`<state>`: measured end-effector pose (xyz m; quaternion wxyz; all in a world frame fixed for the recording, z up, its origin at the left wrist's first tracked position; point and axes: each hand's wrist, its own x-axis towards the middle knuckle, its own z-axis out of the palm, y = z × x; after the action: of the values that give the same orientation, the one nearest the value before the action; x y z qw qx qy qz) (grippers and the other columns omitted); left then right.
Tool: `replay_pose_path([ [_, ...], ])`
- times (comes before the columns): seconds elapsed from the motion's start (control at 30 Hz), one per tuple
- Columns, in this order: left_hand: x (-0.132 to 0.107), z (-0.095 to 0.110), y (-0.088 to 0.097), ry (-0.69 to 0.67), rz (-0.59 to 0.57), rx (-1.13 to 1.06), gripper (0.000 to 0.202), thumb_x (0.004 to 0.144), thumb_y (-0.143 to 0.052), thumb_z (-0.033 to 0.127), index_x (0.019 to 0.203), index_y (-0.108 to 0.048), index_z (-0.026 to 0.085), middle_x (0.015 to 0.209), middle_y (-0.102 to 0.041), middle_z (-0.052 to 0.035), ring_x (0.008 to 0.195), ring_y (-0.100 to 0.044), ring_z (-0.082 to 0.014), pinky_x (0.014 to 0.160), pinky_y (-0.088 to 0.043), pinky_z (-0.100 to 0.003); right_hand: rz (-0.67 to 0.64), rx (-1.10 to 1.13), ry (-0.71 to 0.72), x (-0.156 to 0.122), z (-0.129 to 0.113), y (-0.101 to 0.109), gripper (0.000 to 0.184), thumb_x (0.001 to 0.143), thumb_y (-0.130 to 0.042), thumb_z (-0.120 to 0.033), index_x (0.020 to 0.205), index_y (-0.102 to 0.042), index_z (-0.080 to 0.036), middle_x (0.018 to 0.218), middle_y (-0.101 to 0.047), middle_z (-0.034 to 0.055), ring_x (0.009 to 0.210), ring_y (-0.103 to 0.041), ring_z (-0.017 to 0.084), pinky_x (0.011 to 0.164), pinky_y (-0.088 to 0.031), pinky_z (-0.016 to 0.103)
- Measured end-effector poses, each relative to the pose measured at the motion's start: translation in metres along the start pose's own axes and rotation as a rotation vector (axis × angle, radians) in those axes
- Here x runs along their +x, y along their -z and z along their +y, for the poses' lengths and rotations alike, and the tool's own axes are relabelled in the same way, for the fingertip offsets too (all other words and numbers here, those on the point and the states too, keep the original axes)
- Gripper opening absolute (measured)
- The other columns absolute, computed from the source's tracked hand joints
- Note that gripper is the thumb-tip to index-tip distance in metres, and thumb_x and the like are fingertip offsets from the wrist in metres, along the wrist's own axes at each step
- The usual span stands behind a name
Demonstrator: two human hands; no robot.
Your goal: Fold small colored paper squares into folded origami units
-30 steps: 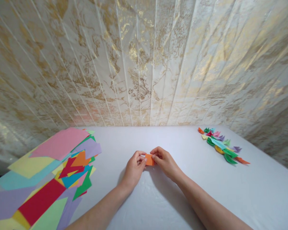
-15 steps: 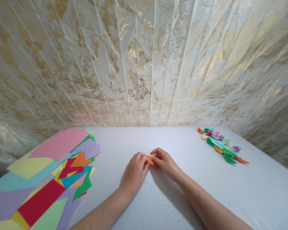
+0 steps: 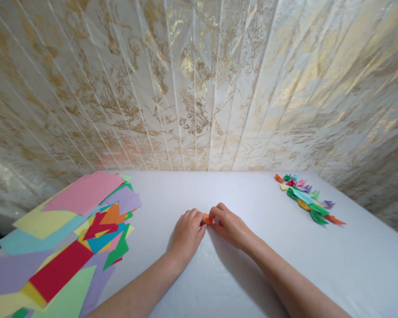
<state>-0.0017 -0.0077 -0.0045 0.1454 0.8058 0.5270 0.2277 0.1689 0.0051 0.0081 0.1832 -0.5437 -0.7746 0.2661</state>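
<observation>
A small folded piece of orange paper [image 3: 208, 218] is held between my two hands above the middle of the white table. My left hand [image 3: 188, 227] is closed on its left end, thumb and fingers together. From the other side my right hand [image 3: 227, 224] pinches the right end, its index finger bent over the paper. Most of the paper is covered by fingers, so its folds cannot be made out.
At the left lies a spread pile of coloured paper, with a pink sheet [image 3: 86, 192] and a red sheet [image 3: 61, 270] on top. Several small folded paper pieces, including a light blue one [image 3: 302, 196], lie at the back right. A gold-patterned curtain [image 3: 199, 88] hangs behind the table [image 3: 172, 190].
My right hand's fingers have curled closer over the orange paper, so less of it shows. My left hand keeps its grip. The whole view has shifted slightly.
</observation>
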Motion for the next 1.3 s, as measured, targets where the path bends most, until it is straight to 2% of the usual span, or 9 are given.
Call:
replay_pose_path([
  [0.2, -0.002, 0.0, -0.001, 0.019, 0.003, 0.042, 0.011, 0.086, -0.056, 0.011, 0.082, -0.055, 0.021, 0.092, -0.061, -0.0011, 0.091, -0.056, -0.0194, 0.083, -0.044, -0.034, 0.021, 0.0, -0.014, 0.004, 0.006, -0.004, 0.016, 0.081, -0.054, -0.007, 0.082, -0.064, -0.02, 0.091, -0.055, 0.0001, 0.068, -0.054, 0.01, 0.065, -0.036, 0.021],
  [0.3, -0.002, -0.001, -0.001, 0.03, 0.014, 0.065, 0.011, 0.087, -0.056, 0.012, 0.081, -0.055, 0.021, 0.091, -0.061, -0.0017, 0.092, -0.056, -0.0198, 0.083, -0.044, -0.034, 0.032, -0.005, -0.026, 0.006, 0.009, -0.005, 0.011, 0.084, -0.056, -0.013, 0.08, -0.064, -0.019, 0.085, -0.056, -0.0001, 0.068, -0.054, 0.01, 0.064, -0.035, 0.022],
  [0.53, 0.001, 0.001, -0.001, 0.044, 0.022, 0.092, 0.012, 0.09, -0.052, 0.013, 0.082, -0.055, 0.021, 0.092, -0.061, -0.0029, 0.091, -0.056, -0.0199, 0.084, -0.045, -0.035, 0.083, -0.097, -0.079, 0.005, 0.0, -0.008, 0.011, 0.088, -0.054, -0.019, 0.081, -0.062, -0.02, 0.085, -0.058, 0.0, 0.071, -0.053, 0.011, 0.064, -0.032, 0.022],
  [0.7, 0.001, 0.0, -0.002, 0.038, 0.032, 0.101, 0.011, 0.089, -0.052, 0.011, 0.085, -0.057, 0.021, 0.093, -0.061, -0.0026, 0.091, -0.056, -0.0198, 0.084, -0.045, -0.035, 0.09, -0.156, -0.116, 0.004, -0.003, -0.012, 0.012, 0.089, -0.052, -0.019, 0.08, -0.06, -0.02, 0.084, -0.059, 0.0009, 0.071, -0.053, 0.012, 0.061, -0.03, 0.023],
  [1.03, 0.007, -0.001, -0.001, 0.074, 0.028, 0.127, 0.012, 0.09, -0.053, 0.014, 0.079, -0.054, 0.019, 0.091, -0.06, -0.0039, 0.09, -0.055, -0.0202, 0.082, -0.045, -0.035, 0.095, -0.175, -0.178, 0.007, -0.005, -0.013, 0.01, 0.086, -0.051, -0.018, 0.078, -0.057, -0.019, 0.08, -0.06, 0.0018, 0.069, -0.051, 0.013, 0.059, -0.027, 0.024],
  [1.3, 0.007, 0.001, -0.004, 0.088, 0.03, 0.19, 0.016, 0.09, -0.05, 0.011, 0.077, -0.052, 0.02, 0.091, -0.059, -0.0038, 0.088, -0.054, -0.0201, 0.081, -0.045, -0.035, 0.086, -0.186, -0.193, 0.009, -0.006, -0.013, 0.01, 0.085, -0.052, -0.017, 0.077, -0.058, -0.018, 0.079, -0.061, 0.0025, 0.069, -0.052, 0.013, 0.059, -0.028, 0.024],
])
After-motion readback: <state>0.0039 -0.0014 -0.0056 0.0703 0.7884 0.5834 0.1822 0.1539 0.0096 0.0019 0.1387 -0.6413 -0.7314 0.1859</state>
